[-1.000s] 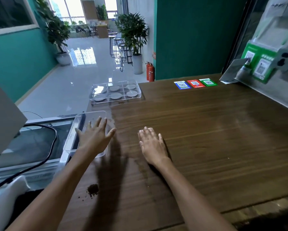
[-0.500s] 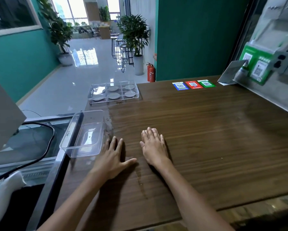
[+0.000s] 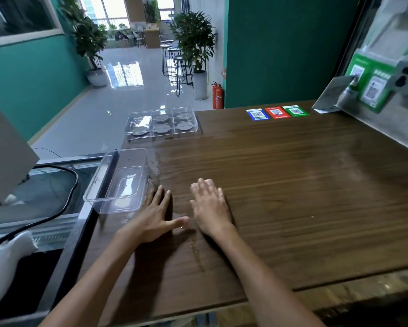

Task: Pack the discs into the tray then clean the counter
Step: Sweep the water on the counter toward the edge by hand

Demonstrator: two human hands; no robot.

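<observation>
Lying flat, the left hand (image 3: 154, 219) has its fingers (image 3: 159, 193) spread and thumb stretched right, palm down on the wooden counter (image 3: 292, 197); the right hand (image 3: 210, 206) rests beside it, fingers straight and close together, holding nothing; a clear empty box (image 3: 118, 180) sits just beside the left fingertips; the clear tray (image 3: 161, 123) stands at the counter's far left corner, grey discs (image 3: 183, 125) in its compartments.

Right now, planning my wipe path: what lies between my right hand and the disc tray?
Head view: only bare, wet-streaked counter between right hand and disc tray.
</observation>
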